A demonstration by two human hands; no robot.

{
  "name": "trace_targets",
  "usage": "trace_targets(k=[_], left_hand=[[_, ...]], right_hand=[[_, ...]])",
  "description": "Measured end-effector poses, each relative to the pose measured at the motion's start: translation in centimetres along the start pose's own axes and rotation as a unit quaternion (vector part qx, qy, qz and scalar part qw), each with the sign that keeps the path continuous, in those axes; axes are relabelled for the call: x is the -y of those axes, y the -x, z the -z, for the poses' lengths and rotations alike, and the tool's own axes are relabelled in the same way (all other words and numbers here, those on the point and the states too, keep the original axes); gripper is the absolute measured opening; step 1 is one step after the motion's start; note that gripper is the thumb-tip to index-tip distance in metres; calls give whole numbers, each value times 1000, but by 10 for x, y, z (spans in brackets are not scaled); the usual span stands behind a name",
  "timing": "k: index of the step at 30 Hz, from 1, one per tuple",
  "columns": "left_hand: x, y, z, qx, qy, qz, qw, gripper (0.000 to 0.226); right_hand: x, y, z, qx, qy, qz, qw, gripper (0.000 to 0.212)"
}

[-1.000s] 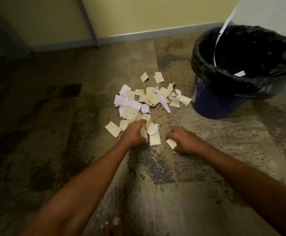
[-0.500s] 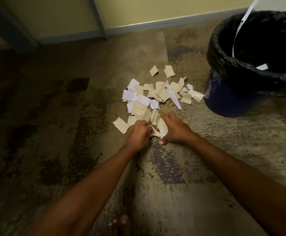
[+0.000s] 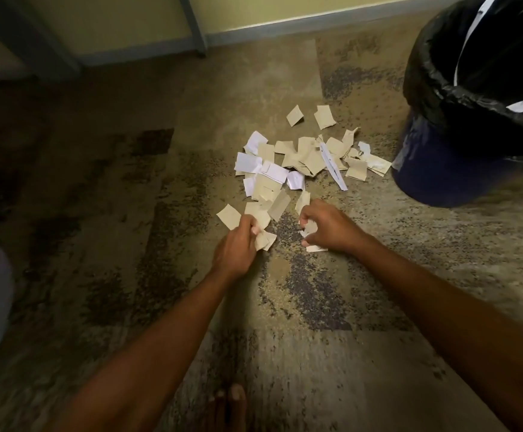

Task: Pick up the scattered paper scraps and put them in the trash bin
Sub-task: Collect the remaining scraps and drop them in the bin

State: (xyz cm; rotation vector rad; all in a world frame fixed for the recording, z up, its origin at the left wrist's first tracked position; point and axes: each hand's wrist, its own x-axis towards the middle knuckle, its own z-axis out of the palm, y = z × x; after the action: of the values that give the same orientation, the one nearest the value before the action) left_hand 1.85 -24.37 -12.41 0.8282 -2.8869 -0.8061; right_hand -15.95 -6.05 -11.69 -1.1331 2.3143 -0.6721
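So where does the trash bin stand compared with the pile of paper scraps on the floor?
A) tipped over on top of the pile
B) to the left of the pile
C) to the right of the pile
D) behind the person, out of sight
C: the trash bin, lined with a black bag, stands upright just right of the paper scraps.
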Motion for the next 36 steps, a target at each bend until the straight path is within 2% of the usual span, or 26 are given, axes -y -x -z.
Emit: trace_targets(k=[5, 10, 15, 18, 22, 28, 31, 33, 36], left_hand=[[-7, 3, -12, 31, 3, 34, 999, 47], [-8, -3, -12, 1, -41, 42, 998, 48], [-1, -11, 5, -40, -19, 9, 999, 45], [2, -22, 19, -82, 50, 54, 994, 43], [16, -41, 30, -125, 116, 106, 980, 36], [31, -56, 22, -40, 114, 125, 985, 48], [29, -55, 19, -29, 116, 115, 986, 58], [26, -55, 18, -30, 109, 97, 989, 61], [28, -56, 13, -25, 95, 86, 991, 65]], right_hand=[[3, 0, -1, -58, -52, -3, 997, 29], [14, -13, 15, -65, -102, -26, 992, 30], [22, -25, 21, -31, -176, -58, 982, 55], [27, -35, 17, -7, -177, -87, 980, 75], [38, -43, 3, 28, -125, -97, 987, 89], [42, -49, -4, 64, -93, -90, 990, 120], [44, -55, -1, 82, -78, -74, 991, 128], [47, -57, 1, 89, -71, -75, 991, 120], [48, -59, 3, 99, -72, -86, 989, 89]])
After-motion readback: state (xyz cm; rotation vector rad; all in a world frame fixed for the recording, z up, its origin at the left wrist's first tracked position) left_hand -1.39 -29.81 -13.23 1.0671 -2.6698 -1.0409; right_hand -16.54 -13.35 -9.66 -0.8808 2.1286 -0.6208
